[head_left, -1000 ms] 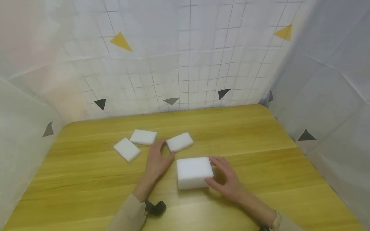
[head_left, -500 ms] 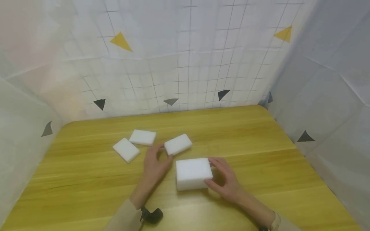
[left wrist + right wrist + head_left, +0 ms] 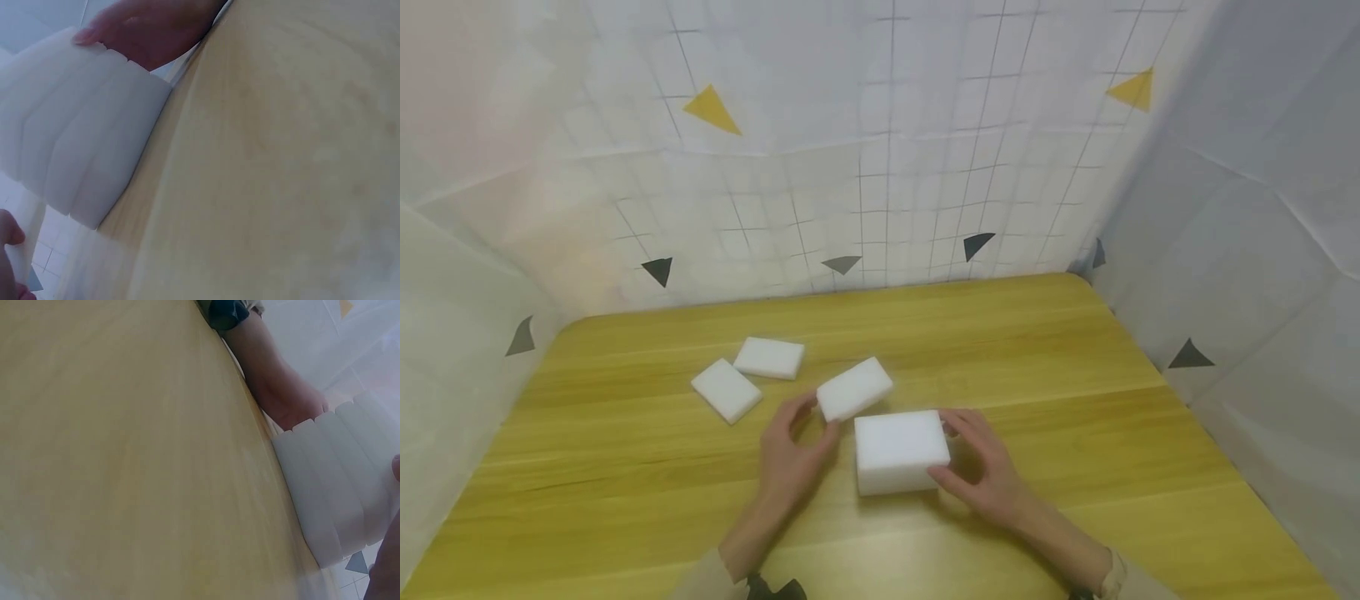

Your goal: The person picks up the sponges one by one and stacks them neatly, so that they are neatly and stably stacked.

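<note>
In the head view, my left hand (image 3: pixel 788 457) pinches one end of a white sponge block (image 3: pixel 854 389) between thumb and fingers. This block sits just behind and left of a stack of white sponge blocks (image 3: pixel 901 454). My right hand (image 3: pixel 988 479) holds the stack's right end, thumb at the near corner and fingers at the far one. Both wrist views show the stack's layers side-on: several blocks (image 3: pixel 94 137) lie one on another on the table. The left wrist view catches my left fingers (image 3: pixel 9 228) on the pinched block at its lower left edge.
Two more white sponge blocks lie flat to the left, a nearer one (image 3: pixel 727 391) and a farther one (image 3: pixel 770 357), their corners close together. The wooden table (image 3: pixel 1037 350) is bordered by white sheeting (image 3: pixel 820 192) at the back and both sides.
My left hand has drawn its sponge block toward me and slightly left, closer to the stack. The right hand and the stack have stayed almost in place.
</note>
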The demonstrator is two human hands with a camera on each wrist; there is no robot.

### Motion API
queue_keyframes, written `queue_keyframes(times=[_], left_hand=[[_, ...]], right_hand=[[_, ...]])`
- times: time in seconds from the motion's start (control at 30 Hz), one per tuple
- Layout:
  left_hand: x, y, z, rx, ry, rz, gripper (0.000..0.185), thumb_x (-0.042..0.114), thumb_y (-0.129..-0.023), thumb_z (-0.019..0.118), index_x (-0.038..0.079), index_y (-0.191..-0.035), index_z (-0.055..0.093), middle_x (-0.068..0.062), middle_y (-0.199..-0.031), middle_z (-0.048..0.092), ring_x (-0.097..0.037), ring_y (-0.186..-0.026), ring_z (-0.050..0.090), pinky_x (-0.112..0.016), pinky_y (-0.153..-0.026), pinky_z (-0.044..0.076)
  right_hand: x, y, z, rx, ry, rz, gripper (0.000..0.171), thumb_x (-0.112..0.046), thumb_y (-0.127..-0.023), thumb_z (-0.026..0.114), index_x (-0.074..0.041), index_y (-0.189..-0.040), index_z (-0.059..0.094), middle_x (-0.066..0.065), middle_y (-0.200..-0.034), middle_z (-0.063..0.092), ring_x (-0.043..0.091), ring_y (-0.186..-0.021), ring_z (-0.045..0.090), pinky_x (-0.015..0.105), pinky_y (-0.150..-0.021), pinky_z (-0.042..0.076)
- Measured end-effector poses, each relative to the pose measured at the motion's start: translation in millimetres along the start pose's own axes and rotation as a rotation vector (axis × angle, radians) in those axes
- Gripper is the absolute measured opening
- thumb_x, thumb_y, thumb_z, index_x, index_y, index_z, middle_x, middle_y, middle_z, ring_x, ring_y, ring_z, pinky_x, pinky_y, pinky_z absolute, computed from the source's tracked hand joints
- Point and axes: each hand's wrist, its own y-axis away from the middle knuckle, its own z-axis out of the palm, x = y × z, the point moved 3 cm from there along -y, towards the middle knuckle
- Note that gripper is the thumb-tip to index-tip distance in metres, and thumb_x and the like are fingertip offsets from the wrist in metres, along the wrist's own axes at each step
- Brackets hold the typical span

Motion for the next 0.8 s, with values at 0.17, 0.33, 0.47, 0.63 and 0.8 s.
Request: queue_keyframes(times=[0.17,0.33,0.47,0.63,0.8], left_hand=[[2.8,2.9,-0.3,0.025,0.007,0.041,0.043,0.019,-0.082,0.082,0.02,-0.122,0.066,0.006,-0.122,0.067,-0.015,-0.118,0.061,-0.035,-0.106,0.049],[6.1,3.0,0.6,0.067,0.082,0.103,0.042,0.011,-0.082,0.08,0.017,-0.122,0.066,0.003,-0.122,0.068,-0.016,-0.119,0.061,-0.026,-0.108,0.046],[8.9,3.7,0.6,0.117,0.166,0.191,0.043,-0.001,-0.081,0.077,0.008,-0.121,0.066,-0.006,-0.12,0.068,-0.017,-0.116,0.061,-0.021,-0.107,0.045],[11.4,4.8,0.7,0.161,0.281,0.318,0.048,-0.015,-0.076,0.074,-0.002,-0.121,0.065,-0.019,-0.118,0.067,-0.015,-0.115,0.06,-0.023,-0.107,0.046],[14.8,8.4,1.6,0.157,0.314,0.5,0.052,-0.018,-0.071,0.073,-0.01,-0.121,0.061,-0.027,-0.117,0.064,-0.02,-0.116,0.06,-0.028,-0.107,0.047]], right_hand=[[0,-1,0,-0.001,-0.007,-0.005,0.064,-0.024,-0.084,0.078,0.002,-0.138,0.054,0.012,-0.124,0.061,0.016,-0.108,0.056,0.025,-0.099,0.047],[0,-1,-1,-0.005,-0.024,-0.005,0.065,-0.023,-0.085,0.078,0.003,-0.138,0.053,0.013,-0.126,0.06,0.017,-0.11,0.058,0.022,-0.104,0.044],[-1,-1,0,-0.012,-0.04,0.003,0.065,-0.02,-0.084,0.079,0.003,-0.138,0.053,0.014,-0.127,0.06,0.017,-0.111,0.059,0.021,-0.106,0.043],[-1,0,1,-0.028,-0.067,0.026,0.068,-0.01,-0.079,0.081,0.002,-0.139,0.052,0.015,-0.129,0.059,0.018,-0.115,0.06,0.023,-0.102,0.049],[0,1,2,-0.037,-0.072,0.039,0.07,-0.006,-0.077,0.081,0.002,-0.14,0.051,0.014,-0.131,0.058,0.018,-0.117,0.06,0.024,-0.102,0.049]])
